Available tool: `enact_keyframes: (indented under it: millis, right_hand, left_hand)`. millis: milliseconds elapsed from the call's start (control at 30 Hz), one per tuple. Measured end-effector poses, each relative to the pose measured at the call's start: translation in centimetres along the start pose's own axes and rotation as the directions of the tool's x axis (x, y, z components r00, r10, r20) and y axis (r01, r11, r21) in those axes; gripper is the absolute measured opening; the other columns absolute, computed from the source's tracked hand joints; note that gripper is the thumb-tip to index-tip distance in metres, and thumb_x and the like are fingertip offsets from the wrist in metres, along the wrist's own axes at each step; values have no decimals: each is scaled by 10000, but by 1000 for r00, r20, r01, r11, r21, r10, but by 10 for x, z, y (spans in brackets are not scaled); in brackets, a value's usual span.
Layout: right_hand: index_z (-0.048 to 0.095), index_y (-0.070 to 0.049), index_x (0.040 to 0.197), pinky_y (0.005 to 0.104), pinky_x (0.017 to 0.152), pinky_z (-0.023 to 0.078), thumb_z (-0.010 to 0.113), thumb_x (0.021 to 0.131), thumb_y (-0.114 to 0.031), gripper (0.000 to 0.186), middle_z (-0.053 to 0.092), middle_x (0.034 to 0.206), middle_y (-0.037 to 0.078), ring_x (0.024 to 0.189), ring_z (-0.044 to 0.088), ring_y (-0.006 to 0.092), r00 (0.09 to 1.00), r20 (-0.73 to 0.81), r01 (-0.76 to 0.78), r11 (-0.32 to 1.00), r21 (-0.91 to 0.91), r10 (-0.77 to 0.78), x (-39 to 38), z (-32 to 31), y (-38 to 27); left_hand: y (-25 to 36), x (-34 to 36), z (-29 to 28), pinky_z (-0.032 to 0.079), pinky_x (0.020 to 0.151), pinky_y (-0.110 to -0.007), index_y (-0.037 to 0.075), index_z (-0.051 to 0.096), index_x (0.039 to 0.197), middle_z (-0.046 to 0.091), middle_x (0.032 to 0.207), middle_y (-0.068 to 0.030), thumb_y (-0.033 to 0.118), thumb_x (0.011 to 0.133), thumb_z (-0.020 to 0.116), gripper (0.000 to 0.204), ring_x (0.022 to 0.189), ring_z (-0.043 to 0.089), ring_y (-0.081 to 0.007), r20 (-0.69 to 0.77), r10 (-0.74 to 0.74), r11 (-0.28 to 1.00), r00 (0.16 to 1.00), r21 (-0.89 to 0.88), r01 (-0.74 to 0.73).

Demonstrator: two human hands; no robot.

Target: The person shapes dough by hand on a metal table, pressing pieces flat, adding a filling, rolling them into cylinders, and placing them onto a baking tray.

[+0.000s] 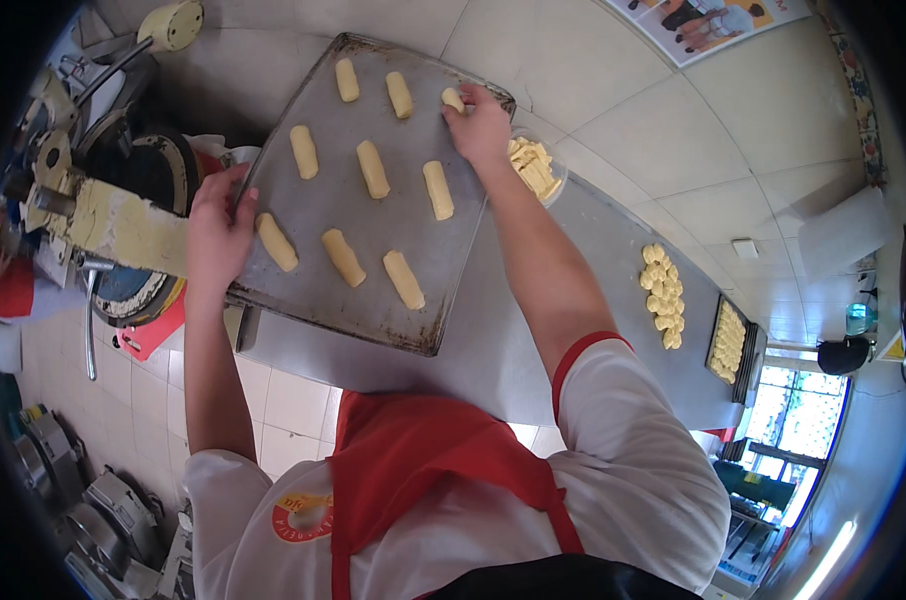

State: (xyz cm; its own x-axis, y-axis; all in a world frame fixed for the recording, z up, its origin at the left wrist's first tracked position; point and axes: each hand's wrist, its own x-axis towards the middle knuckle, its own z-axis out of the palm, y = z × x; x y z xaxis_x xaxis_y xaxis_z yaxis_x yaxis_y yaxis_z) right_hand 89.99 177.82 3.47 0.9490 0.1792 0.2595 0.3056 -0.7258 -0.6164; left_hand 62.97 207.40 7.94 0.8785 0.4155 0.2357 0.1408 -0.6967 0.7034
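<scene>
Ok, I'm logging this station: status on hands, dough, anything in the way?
Right hand around dough roll, far right of tray. Left hand at tray's left edge. Eight other rolls apart. Bowl beside right forearm, off the tray.

At the left of the frame I see a worn machine with chipped cream paint (123, 222) and dark round parts. Glossy cream wall tiles (573, 75) spread across the upper right, with a colourful printed poster (708, 22) at the top edge. Lower right, a bright window with dark frames (806, 455) sits above a glowing white tube light (828, 562).
</scene>
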Motion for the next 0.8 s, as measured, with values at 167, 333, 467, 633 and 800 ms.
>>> enact_keyframes:
  millis: [167,333,467,633,800]
  right_hand:
    - [694,-45,1300,419,918,585,865,868,-350,556,739,1148,157,1041,718,330,985,-167,-21,996,89,35,-38,-22,-5]
    - [694,8,1292,316,903,509,785,999,-328,455,672,1209,64,999,610,159,894,125,-431,748,504,431,-188,-46,16]
    - [657,-25,1332,280,894,475,746,1037,-262,389,641,1138,10,981,575,127,807,250,-515,430,742,535,-232,-63,33]
    - [614,-68,1384,259,963,464,715,1049,-201,375,661,1123,-6,1097,598,124,696,239,-509,229,830,677,-287,-143,76]
    - [604,-72,1417,352,1052,519,705,1041,-190,406,697,1249,56,1161,657,189,633,150,-184,-41,982,759,-428,-238,192]
  left_hand:
    - [-29,15,11,562,894,-432,18,745,1224,719,1114,-217,45,969,671,267,1014,726,-385,54,0,968,999,251,-13]
    - [-33,28,5,554,940,-502,-23,742,1165,724,1126,-296,205,1004,639,298,1105,698,-467,189,-140,967,972,238,93]
    - [-10,22,30,531,966,-515,-51,730,1150,703,1145,-336,355,1070,558,448,1152,660,-501,292,-218,945,931,302,127]
    - [46,-23,59,520,829,-384,-47,735,1166,742,959,-143,497,1111,527,585,887,668,-262,334,-121,967,935,-174,188]
    - [161,-102,144,491,866,-307,48,738,1280,715,1115,-33,458,1123,556,475,996,632,-131,633,92,783,768,-523,337]
